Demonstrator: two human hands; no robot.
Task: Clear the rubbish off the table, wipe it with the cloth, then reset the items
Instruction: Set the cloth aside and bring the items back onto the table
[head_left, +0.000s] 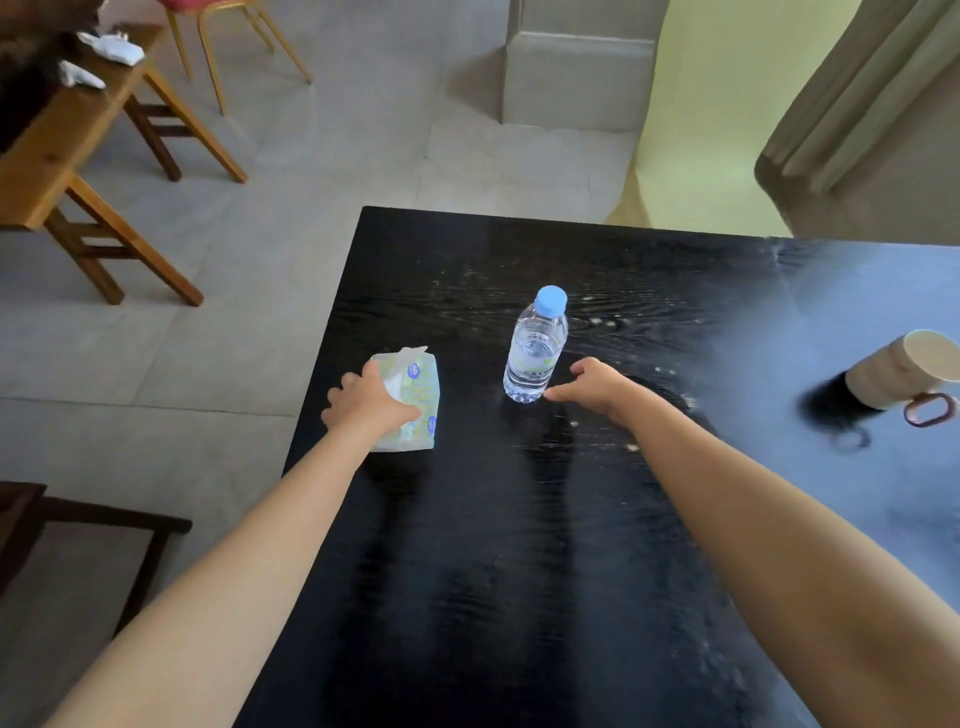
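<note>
A soft pack of tissues (418, 389) with a green and blue print lies near the left edge of the black table (519, 571). My left hand (363, 402) rests on it, fingers wrapped over its left side. A clear water bottle (535, 345) with a blue cap stands upright near the table's middle. My right hand (597, 387) is just right of the bottle's base, fingers spread, with one fingertip at or near the base. A beige mug (904, 371) with a brown handle stands at the right edge.
Pale specks and streaks mark the tabletop around the bottle. A wooden side table (57, 150) with crumpled white tissues (111, 49) stands at the far left on the grey floor. A dark stool (78, 519) is near the table's left side. Curtains hang at the back right.
</note>
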